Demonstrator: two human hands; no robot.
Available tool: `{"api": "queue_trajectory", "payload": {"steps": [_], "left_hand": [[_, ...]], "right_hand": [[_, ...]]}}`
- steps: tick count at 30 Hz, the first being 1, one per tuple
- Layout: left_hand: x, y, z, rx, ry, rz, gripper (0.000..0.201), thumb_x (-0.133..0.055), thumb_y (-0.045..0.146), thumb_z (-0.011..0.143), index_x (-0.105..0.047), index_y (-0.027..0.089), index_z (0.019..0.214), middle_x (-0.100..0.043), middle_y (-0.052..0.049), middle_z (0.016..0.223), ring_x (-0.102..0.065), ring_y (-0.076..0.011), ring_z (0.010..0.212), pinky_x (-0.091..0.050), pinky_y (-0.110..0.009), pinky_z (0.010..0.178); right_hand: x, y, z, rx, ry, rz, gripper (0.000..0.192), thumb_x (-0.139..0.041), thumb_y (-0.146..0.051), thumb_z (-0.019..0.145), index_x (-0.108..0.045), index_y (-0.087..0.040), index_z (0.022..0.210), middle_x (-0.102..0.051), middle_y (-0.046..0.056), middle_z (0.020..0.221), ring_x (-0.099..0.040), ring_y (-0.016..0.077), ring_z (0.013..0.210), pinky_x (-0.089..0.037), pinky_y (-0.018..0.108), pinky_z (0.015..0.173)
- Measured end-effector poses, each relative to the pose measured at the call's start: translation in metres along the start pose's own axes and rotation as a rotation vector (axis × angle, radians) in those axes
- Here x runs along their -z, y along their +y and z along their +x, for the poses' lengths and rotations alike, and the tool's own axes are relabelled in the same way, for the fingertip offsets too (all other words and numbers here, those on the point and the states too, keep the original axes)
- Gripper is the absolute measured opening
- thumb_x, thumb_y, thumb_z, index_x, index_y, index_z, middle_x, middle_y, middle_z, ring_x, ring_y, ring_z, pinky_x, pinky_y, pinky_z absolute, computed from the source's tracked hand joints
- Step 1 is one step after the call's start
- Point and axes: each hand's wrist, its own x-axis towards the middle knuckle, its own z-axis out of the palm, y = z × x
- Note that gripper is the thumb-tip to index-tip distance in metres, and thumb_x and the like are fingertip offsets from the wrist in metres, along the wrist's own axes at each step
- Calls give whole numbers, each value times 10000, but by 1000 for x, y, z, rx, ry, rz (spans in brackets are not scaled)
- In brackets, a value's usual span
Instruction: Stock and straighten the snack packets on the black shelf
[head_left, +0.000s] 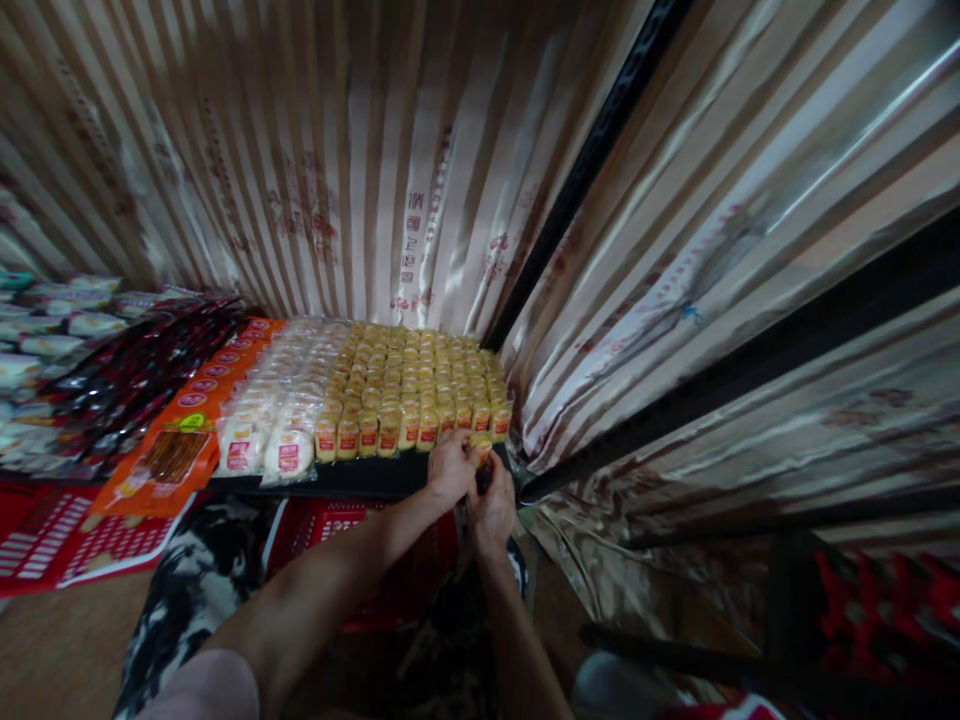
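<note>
Both my hands meet at the front right of the shelf, around a small yellow wrapped snack pack (pixel 481 441). My left hand (pixel 450 468) has its fingers closed on the pack from the left. From below and to the right, my right hand (pixel 493 508) curls its fingers up against it; my fingers partly hide the pack. Right behind stand rows of similar yellow snack packs (pixel 409 420) with red labels. To their left lie rows of clear-wrapped round white packs (pixel 289 453), also red-labelled.
Farther left are an orange snack bag (pixel 176 450), dark shiny packets (pixel 150 385) and white packets (pixel 45 345). Red baskets (pixel 322 525) sit below the black shelf edge (pixel 390 478). Printed sheeting (pixel 360 150) hangs behind, with black metal posts (pixel 577 190) at the right.
</note>
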Motion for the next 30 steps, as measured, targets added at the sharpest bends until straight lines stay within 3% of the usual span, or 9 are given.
{"api": "queue_trajectory", "payload": {"steps": [5,11,16,22,30], "left_hand": [[-11,5,13,-7,-15,4,249,-570,163,781,-608,168,1027,-614,-50,983,-583,-140,843,-476,-260,792],[-19,8,24,-29,-27,-2,290,-539,146,792,-579,160,1079,-612,-67,1028,-582,-163,898,-470,-303,843],[-19,5,14,-70,9,-10,405,-480,107,791,-500,155,1192,-577,-98,1136,-570,-187,986,-458,-332,905],[-19,1,-1,-193,-41,95,384,-390,96,812,-541,156,1160,-555,-93,1117,-537,-179,1038,-434,-289,948],[-22,-1,5,-204,-119,199,352,-386,102,819,-600,156,1093,-563,-88,1061,-498,-195,1045,-407,-305,977]], "right_hand": [[-9,11,12,-35,28,3,505,-455,-363,800,-459,-121,1243,-595,154,1091,-568,240,990,-451,370,852],[-9,-4,25,-196,28,46,492,-452,-372,778,-457,-127,1206,-611,147,1067,-577,246,971,-439,350,808],[-9,-9,32,-324,0,74,429,-414,-444,795,-486,-152,1100,-625,125,969,-588,242,882,-429,340,740],[-7,-1,34,-170,-54,97,221,-407,-311,810,-501,-280,1008,-580,119,986,-543,246,910,-422,367,786],[-21,4,29,-162,14,-24,272,-351,-300,863,-524,-184,1039,-561,88,998,-540,198,936,-434,302,793]]}}
